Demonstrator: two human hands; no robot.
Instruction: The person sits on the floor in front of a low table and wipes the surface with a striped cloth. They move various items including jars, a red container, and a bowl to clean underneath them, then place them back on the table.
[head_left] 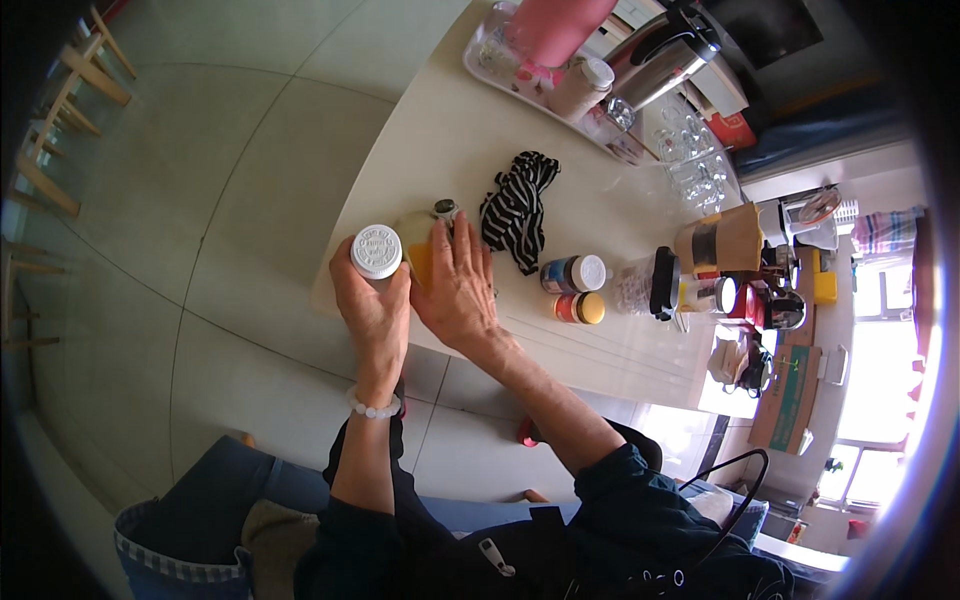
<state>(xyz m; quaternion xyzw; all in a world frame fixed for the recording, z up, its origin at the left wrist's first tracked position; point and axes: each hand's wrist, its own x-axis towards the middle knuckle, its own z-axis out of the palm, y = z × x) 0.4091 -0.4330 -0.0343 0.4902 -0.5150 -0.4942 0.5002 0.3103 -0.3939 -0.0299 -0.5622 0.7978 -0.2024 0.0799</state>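
My left hand [372, 305] is wrapped around a bottle whose round white cap [376, 251] faces up; the bottle's body is mostly hidden by the fingers. Close beside it, my right hand [455, 285] lies with its fingers stretched out, palm down. Under its thumb side shows a yellow patch [419, 264] of something pale that the hand largely covers. A small dark round piece [445, 207] sits at the fingertips; I cannot tell its kind. Just right of the right hand lies a crumpled black-and-white striped cloth [521, 210].
Right of my forearm stand a white-lidded jar [572, 274] and a yellow-lidded jar [578, 308] on the table [420, 130]. Farther right are a black-lidded container [663, 284] and a brown paper bag [718, 238]. A tray [480, 62] at the back holds a steel thermos jug [655, 62] and glasses.
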